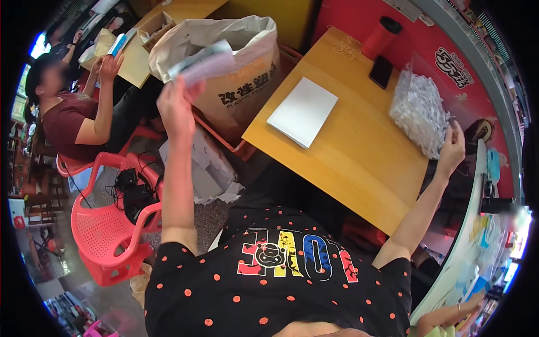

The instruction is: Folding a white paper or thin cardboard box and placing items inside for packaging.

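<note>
My left hand [178, 109] is raised over the near side of a big white woven sack [247, 84]. It grips a flat, thin packet [208, 66], pale purple and grey, smeared by motion. To the far right, my right hand [452, 151] is at the edge of a clear plastic bag [418, 112] full of small whitish pieces. Its fingertips are pinched together; what is between them is too small to tell. Between the hands, a stack of white sheets or flat packets [303, 112] lies on the wooden table [359, 163].
A black phone [380, 72], a red tumbler [382, 38] and tangled rubber bands [347, 48] are at the table's far end. Left of me stand a torn white carton [199, 163] and a red plastic chair [106, 230] with black cables. Beyond it, another person [78, 121] sits holding a packet.
</note>
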The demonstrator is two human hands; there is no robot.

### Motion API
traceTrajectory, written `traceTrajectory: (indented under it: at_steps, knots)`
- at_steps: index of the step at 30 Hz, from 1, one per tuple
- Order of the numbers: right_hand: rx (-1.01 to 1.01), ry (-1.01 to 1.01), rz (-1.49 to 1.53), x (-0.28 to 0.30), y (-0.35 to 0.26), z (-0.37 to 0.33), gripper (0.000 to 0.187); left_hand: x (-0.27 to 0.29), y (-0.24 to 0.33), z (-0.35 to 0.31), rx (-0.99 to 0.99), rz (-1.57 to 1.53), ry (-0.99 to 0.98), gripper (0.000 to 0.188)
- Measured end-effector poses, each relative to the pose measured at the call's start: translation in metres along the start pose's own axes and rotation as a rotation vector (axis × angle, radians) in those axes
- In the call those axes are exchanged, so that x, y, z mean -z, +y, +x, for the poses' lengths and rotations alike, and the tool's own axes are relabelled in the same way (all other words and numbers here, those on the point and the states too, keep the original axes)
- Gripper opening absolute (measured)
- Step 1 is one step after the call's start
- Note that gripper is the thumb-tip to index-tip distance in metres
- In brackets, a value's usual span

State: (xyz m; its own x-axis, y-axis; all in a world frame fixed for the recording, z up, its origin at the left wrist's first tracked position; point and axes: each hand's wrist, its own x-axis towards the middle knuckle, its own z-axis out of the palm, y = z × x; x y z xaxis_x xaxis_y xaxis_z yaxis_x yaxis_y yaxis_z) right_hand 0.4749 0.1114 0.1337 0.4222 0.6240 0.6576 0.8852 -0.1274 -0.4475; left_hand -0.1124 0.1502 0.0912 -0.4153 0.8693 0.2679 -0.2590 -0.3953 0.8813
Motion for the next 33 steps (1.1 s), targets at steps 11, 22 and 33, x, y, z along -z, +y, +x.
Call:
traceTrajectory:
  at_steps: [11,22,33]
  knots:
    - [0.205,-0.561,0.462,-0.061,-0.138,-0.147,0.026,-0.029,-0.011,0.032,-0.205,1.087,-0.332,0.027]
    - [0.755,-0.729,0.087,-0.109,-0.166,-0.195,0.047,-0.007,-0.067,-0.143,0.406,0.451,-0.436,0.018]
    - [0.854,-0.54,0.208,-0.113,-0.164,-0.213,0.02,-0.014,-0.072,-0.157,0.549,0.327,-0.39,0.02]
